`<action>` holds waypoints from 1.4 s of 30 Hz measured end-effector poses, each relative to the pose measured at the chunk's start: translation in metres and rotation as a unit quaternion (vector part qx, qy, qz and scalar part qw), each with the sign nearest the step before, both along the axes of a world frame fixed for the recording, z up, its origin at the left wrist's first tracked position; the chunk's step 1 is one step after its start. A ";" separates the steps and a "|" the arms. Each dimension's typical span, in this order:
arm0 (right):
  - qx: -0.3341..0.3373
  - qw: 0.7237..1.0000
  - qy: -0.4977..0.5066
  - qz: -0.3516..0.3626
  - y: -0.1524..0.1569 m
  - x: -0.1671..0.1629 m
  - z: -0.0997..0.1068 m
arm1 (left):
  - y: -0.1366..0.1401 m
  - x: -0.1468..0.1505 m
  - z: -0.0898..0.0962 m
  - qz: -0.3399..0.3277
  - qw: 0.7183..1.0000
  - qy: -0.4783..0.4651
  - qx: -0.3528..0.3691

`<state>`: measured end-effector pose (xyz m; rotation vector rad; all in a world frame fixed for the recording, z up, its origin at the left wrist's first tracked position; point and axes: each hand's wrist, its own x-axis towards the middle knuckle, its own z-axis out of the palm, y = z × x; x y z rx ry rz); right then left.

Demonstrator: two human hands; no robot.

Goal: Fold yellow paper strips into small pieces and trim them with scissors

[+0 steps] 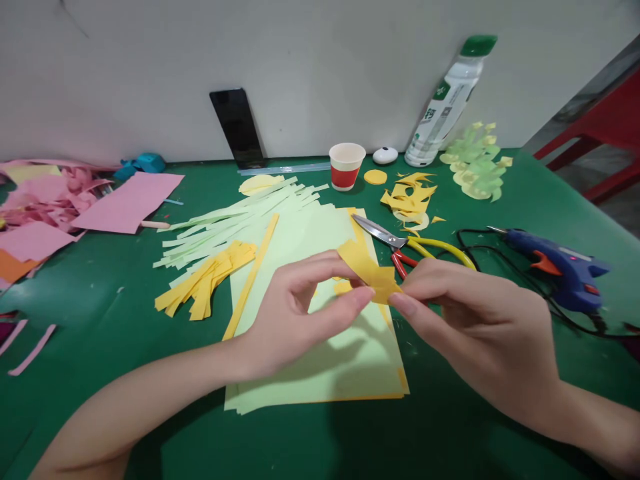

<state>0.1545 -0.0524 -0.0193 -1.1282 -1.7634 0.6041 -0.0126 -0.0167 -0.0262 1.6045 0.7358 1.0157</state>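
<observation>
Between my two hands is a small piece of yellow paper [373, 270], held above the paper stack. My left hand [305, 310] pinches its left side between thumb and fingers. The thumb and forefinger of my right hand [475, 320] grip its right end. Below lies a stack of light green sheets [320, 373] with yellow edges showing. A long yellow strip [253, 273] rests along the stack's left side. Scissors [383, 233] with red and yellow handles lie just beyond my right hand, blades pointing up and left. Small yellow bits on the stack are partly hidden by my hands.
Yellow strips [207, 280] and pale green strips [240, 217] lie left of the stack. A blue glue gun [563, 267] with a black cord is at right. A paper cup [346, 167], a bottle [445, 110] and a phone [237, 127] stand at the back. Pink paper [133, 200] lies left.
</observation>
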 end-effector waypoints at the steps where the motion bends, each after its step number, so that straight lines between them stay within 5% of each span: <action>1: 0.005 1.000 -0.006 0.006 0.000 0.000 0.000 | -0.001 0.000 0.000 0.008 1.000 0.006 0.010; 8: -0.067 0.995 -0.021 0.069 0.002 0.002 0.003 | -0.001 -0.001 -0.004 0.014 0.998 0.006 0.065; 13: -0.089 0.993 0.003 0.081 0.003 0.001 0.007 | 0.003 -0.004 -0.005 0.004 0.983 0.028 0.182; 24: -0.171 0.974 0.086 0.124 0.001 0.004 0.007 | 0.011 -0.012 0.006 -0.009 0.870 0.172 0.462; 34: -0.285 0.920 0.195 0.187 -0.002 0.011 -0.003 | 0.017 -0.011 0.005 -0.012 0.862 0.131 0.490; 42: -0.175 0.975 0.090 0.107 0.005 0.004 0.012 | 0.019 -0.008 0.008 0.001 0.871 0.113 0.478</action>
